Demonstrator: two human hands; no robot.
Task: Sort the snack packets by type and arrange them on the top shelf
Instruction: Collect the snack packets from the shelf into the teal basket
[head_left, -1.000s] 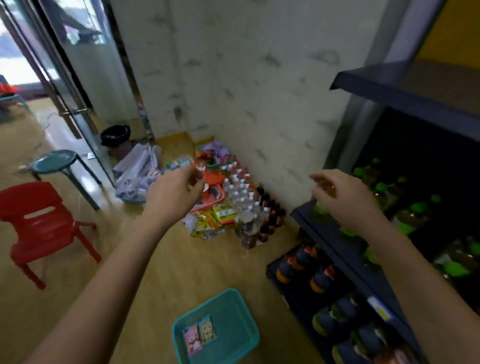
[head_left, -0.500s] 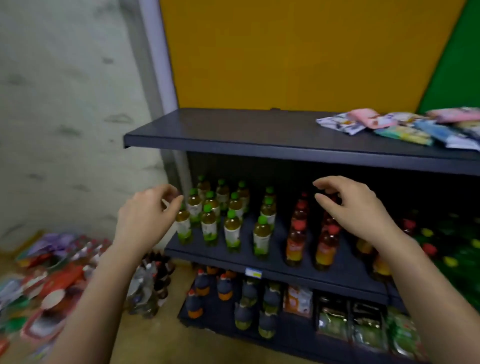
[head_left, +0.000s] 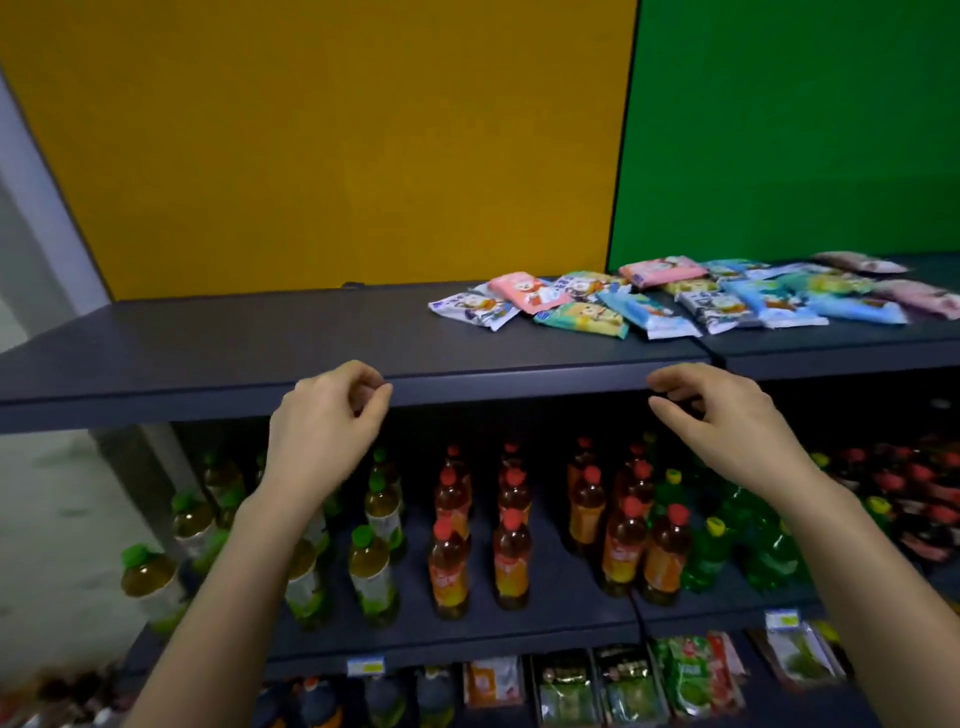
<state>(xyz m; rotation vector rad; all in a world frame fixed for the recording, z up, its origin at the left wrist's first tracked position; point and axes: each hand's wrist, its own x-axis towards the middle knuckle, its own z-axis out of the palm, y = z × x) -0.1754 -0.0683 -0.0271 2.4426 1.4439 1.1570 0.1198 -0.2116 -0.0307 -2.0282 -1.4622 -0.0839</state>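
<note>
Several snack packets (head_left: 670, 296) in pink, blue, green and white lie mixed in a loose spread on the right part of the dark top shelf (head_left: 249, 332). My left hand (head_left: 327, 421) hovers at the shelf's front edge, fingers loosely curled, holding nothing. At the same height, further right and just below the packets, my right hand (head_left: 727, 410) has relaxed curled fingers and is also empty. Neither hand touches a packet.
The shelf below carries rows of drink bottles (head_left: 478, 535) with green, red and yellow caps. Packaged goods (head_left: 665, 680) fill the lowest shelf. Yellow and green wall panels (head_left: 363, 145) stand behind the top shelf. A white wall is at the left.
My view has swung from the floor and teal basket up and right to the shelves. Both empty hands have risen to the top shelf's front edge.
</note>
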